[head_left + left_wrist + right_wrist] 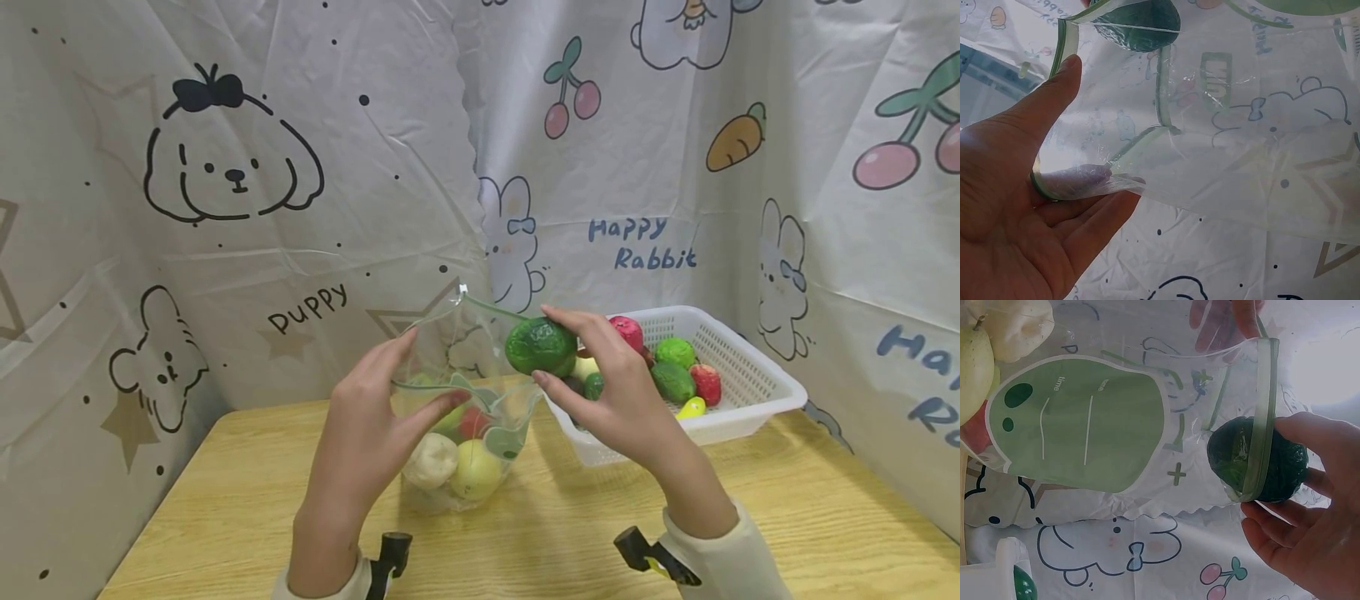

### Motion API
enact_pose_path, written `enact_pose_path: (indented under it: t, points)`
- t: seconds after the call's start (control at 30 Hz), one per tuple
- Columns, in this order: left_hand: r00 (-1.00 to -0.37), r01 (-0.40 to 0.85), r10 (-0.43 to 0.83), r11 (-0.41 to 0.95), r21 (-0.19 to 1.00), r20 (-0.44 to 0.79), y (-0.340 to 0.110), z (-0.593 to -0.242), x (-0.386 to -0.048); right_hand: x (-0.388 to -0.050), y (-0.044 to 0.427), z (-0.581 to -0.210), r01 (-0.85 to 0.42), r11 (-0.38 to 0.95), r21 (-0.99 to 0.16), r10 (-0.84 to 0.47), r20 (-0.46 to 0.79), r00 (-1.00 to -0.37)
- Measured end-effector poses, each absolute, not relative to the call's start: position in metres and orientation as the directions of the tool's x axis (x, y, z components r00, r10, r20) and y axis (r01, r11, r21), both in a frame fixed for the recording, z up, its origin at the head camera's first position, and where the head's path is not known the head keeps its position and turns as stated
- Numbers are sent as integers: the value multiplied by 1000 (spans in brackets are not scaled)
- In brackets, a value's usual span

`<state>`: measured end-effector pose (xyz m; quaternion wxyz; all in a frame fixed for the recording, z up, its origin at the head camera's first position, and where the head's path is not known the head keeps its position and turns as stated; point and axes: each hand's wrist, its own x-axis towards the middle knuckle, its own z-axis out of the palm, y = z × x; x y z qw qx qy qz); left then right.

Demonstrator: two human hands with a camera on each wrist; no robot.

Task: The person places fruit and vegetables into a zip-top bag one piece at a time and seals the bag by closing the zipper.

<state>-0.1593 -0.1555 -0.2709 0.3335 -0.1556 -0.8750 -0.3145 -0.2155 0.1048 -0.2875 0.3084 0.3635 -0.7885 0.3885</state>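
My left hand (375, 417) grips the rim of a clear zip bag (504, 442) with green trim and holds its mouth wide. Inside the bag, low down, lie a whitish lumpy fruit (431, 461), a yellow-green round fruit (476, 469) and a red one (473, 422), seen through the plastic. Between thumb and fingers my right hand (615, 379) holds a dark green, bumpy avocado (536, 346) at the bag's right rim. In the right wrist view part of the avocado (1291, 465) lies behind the green zip strip (1263, 419), within the mouth.
A white perforated basket (772, 392) stands right of the bag, partly behind my right hand. It holds several fruits and vegetables, among them a bright green one (675, 352), a red one (706, 383) and a yellow piece (692, 407). Printed cloth (390, 208) hangs around the wooden table (247, 492).
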Motion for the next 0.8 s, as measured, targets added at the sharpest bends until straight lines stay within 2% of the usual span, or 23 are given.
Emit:
enact_pose_path:
  t: [0.8]
  points:
    - [-731, 477, 64, 760, 442, 679, -157, -271, -159, -214, 106, -287, -811, 438, -389, -335, 766, -548]
